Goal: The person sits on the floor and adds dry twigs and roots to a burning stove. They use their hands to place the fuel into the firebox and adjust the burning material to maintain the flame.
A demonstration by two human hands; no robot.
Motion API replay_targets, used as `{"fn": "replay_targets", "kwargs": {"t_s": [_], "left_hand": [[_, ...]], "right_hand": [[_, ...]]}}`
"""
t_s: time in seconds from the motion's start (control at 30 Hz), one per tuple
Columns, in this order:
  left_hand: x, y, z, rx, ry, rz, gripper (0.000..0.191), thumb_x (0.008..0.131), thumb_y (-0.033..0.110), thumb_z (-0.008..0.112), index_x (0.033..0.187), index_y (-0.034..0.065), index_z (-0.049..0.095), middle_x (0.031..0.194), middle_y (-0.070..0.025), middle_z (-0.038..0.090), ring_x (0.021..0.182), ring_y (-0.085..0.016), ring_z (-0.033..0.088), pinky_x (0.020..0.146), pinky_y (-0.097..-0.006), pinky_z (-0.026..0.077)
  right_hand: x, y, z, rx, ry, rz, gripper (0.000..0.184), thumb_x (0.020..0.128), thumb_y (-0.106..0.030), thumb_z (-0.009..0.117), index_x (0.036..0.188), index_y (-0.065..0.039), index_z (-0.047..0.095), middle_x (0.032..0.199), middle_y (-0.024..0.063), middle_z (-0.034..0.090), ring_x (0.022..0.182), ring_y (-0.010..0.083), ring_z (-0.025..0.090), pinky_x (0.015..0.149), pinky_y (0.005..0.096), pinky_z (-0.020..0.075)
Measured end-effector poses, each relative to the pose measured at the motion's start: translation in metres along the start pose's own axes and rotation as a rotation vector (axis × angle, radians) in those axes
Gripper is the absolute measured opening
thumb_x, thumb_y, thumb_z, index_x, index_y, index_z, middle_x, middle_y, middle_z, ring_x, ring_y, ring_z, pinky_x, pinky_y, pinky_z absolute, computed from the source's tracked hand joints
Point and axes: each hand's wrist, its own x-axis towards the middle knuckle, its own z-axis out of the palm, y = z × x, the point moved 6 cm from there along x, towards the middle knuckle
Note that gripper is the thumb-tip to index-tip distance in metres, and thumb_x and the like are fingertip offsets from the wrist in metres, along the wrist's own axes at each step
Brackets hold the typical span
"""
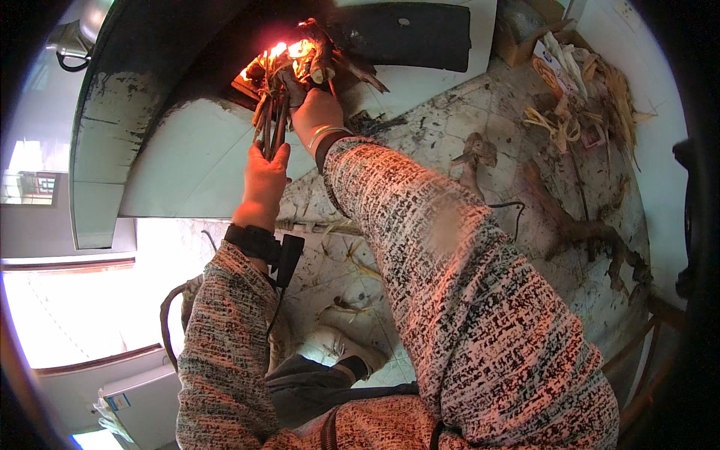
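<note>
My left hand [264, 177] grips the lower ends of a bundle of thin sticks [271, 121], whose upper ends reach into the flames [301, 49] at the stove opening. Close beside it, my right hand [319, 115] is closed around a short, thick piece of firewood [291, 89]; some of its fingers are hidden. A burning log [321, 64], its cut end towards me, juts out just above the right hand. Other charred wood lies around the fire, and glare hides the inside of the opening.
White tiles [191, 154] face the stove below its blackened edge [115, 112]. Branches [579, 230] lie on the dirty tiled floor [427, 121] to the right. Dry husks [568, 121] and a cardboard box [520, 42] stand by the wall. My shoe [351, 351] is below.
</note>
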Motion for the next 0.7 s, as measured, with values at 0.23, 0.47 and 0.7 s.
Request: {"fn": "replay_targets", "kwargs": {"t_s": [0.23, 0.47, 0.7], "left_hand": [[0.003, -0.007, 0.007, -0.067, 0.033, 0.013, 0.034, 0.095, 0.022, 0.059, 0.119, 0.0007, 0.050, 0.097, -0.0075, 0.059, 0.082, -0.016, 0.058, 0.064, -0.0298, 0.054], [0.002, -0.011, 0.014, -0.129, 0.071, 0.016, 0.036, 0.094, 0.014, 0.056, 0.125, -0.0019, 0.046, 0.106, -0.0085, 0.060, 0.089, -0.017, 0.060, 0.065, -0.0302, 0.055], [0.013, -0.020, 0.012, -0.162, 0.108, 0.036, 0.036, 0.093, 0.015, 0.056, 0.123, -0.0028, 0.048, 0.102, -0.0103, 0.063, 0.083, -0.018, 0.061, 0.066, -0.0300, 0.054]], "right_hand": [[0.002, -0.004, 0.002, -0.004, 0.050, -0.051, 0.039, 0.082, -0.033, 0.073, 0.102, -0.001, 0.066, 0.101, 0.0209, 0.067, 0.101, 0.0368, 0.063, 0.086, 0.0449, 0.0517], [-0.002, -0.008, 0.001, 0.096, -0.006, 0.057, 0.045, 0.084, -0.032, 0.072, 0.114, 0.000, 0.065, 0.106, 0.0229, 0.067, 0.102, 0.0369, 0.065, 0.086, 0.0441, 0.0528], [-0.010, -0.016, -0.006, 0.112, 0.037, 0.057, 0.045, 0.082, -0.022, 0.072, 0.121, -0.001, 0.063, 0.110, 0.0235, 0.067, 0.106, 0.0363, 0.064, 0.091, 0.0433, 0.0511]]}}
